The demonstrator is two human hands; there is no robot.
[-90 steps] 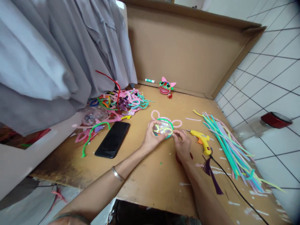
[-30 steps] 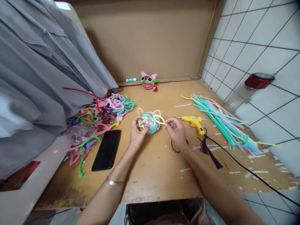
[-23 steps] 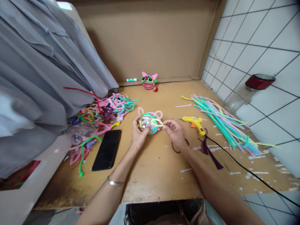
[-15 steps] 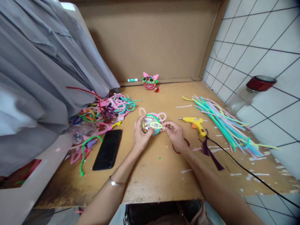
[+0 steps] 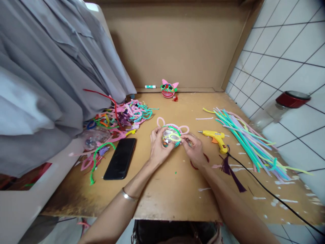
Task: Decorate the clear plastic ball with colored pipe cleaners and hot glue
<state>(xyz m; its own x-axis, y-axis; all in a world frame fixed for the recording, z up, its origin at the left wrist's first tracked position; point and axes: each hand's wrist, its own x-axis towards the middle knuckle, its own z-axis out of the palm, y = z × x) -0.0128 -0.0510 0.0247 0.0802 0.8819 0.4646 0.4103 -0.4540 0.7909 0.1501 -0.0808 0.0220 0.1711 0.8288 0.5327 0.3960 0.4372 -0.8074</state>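
Observation:
A clear ball [image 5: 167, 136] trimmed with green and pink pipe cleaners, two pink loops standing up from its top, is held above the middle of the table. My left hand [image 5: 161, 146] wraps round its left side, the thumb at the lower front. A pale yellow loop [image 5: 174, 137] lies against the front of the ball. At the loop's right end, the fingers of my right hand [image 5: 193, 147] pinch its tip. Under my right wrist is a dark red ring [image 5: 194, 165], partly covered.
A yellow glue gun [image 5: 215, 138] with a black cable lies right, beside a purple tassel [image 5: 232, 173] and pipe cleaners [image 5: 248, 142]. Left are a black phone [image 5: 120, 158] and a tangled pile [image 5: 127, 113]. A finished-looking pink-eared head [image 5: 168, 89] and glue stick [image 5: 150, 87] sit at the back.
The whole view has shifted slightly, so most things appear farther right. Both hands keep their hold on the ball and the yellow loop.

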